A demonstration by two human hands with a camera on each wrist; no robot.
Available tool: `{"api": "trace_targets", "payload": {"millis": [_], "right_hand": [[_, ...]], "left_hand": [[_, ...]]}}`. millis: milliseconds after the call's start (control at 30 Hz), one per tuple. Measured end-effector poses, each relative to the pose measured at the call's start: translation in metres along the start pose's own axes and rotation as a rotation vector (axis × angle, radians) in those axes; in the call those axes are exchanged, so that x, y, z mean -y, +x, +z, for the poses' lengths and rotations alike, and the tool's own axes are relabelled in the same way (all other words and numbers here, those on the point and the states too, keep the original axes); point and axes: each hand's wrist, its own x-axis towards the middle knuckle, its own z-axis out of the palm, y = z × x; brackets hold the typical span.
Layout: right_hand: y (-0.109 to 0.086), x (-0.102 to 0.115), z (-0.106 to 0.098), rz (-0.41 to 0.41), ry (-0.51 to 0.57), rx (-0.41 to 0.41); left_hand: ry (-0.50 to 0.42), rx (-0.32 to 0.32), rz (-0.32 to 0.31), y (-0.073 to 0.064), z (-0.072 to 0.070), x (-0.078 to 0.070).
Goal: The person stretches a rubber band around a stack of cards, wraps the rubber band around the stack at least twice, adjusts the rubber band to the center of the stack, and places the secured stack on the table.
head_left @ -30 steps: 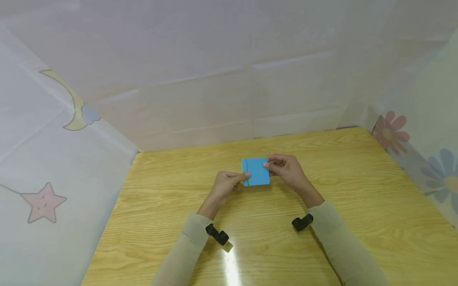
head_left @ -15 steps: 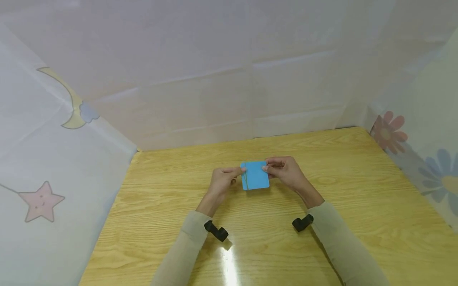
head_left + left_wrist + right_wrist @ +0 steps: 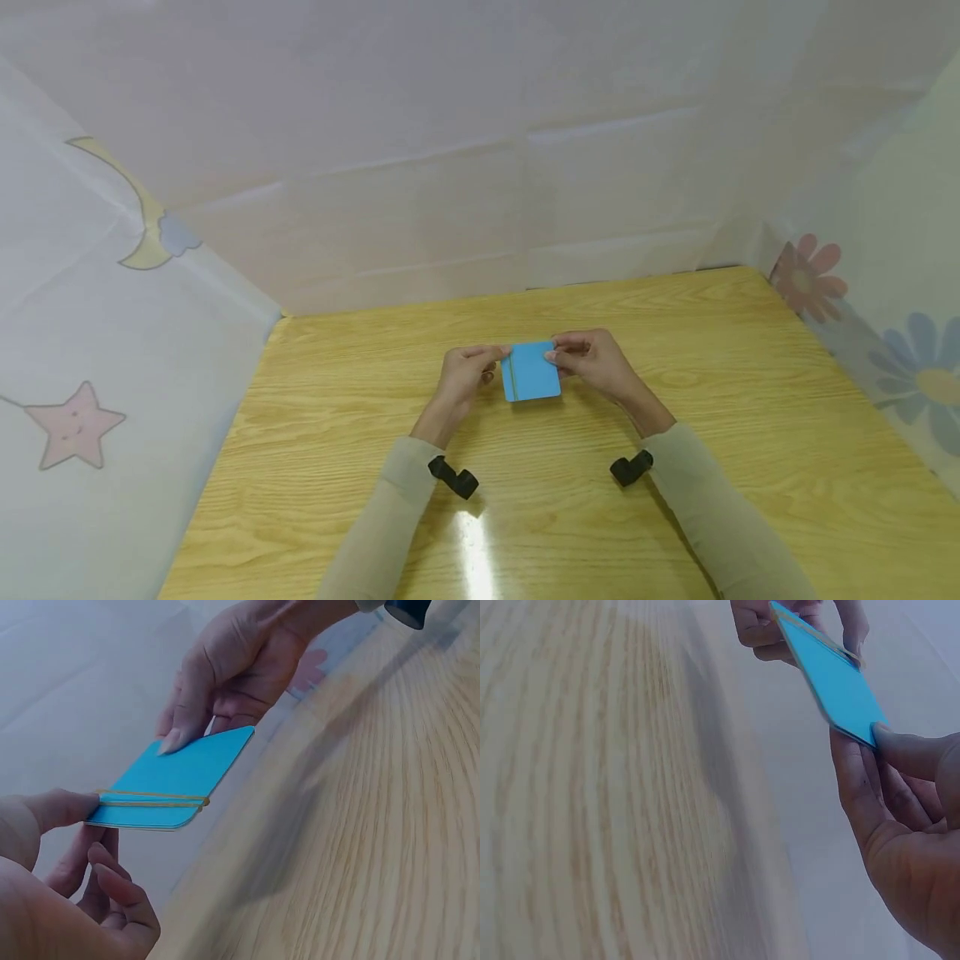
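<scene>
A thin square blue card-like piece (image 3: 536, 372) with rounded corners is held above the table between both hands; whether it is one card or a small stack I cannot tell. Near its left edge a tan rubber band (image 3: 154, 802) runs round it in two strands. My left hand (image 3: 462, 379) pinches the far left corner, the thumb on top by the band. The right hand (image 3: 596, 364) grips the far right corner, its thumb (image 3: 911, 750) on the upper face and fingers beneath. In the right wrist view the left hand (image 3: 769, 630) shows at the band end.
Below the hands lies a wood-grain table (image 3: 360, 400). A pale sheet wall (image 3: 420, 217) stands along its back edge, with printed side sheets at left and right. Each wrist wears a black camera mount, one (image 3: 454, 477) on the left sleeve.
My left hand has slid up the card's left edge to its far corner, and the band's strands shifted, crossing slightly before lying nearly parallel. The right hand keeps its grip; the card has come slightly nearer.
</scene>
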Motion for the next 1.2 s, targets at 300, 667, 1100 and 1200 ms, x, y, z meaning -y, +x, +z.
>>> {"api": "trace_targets", "payload": {"millis": [300,667,1100,1200], "right_hand": [[0.001,-0.002,0.003,0.105,0.1,-0.023],[-0.001,-0.005,0.004,0.178,0.242,-0.02],[-0.003,-0.004,0.004,0.212,0.294,-0.011],[-0.003,-0.005,0.003,0.217,0.288,-0.006]], "left_hand": [[0.043,0.009,-0.006,0.002,-0.009,-0.001],[0.053,0.056,-0.018,0.001,-0.013,-0.001],[0.045,0.127,-0.016,0.003,-0.019,0.0],[0.051,0.13,-0.014,0.003,-0.02,0.0]]}}
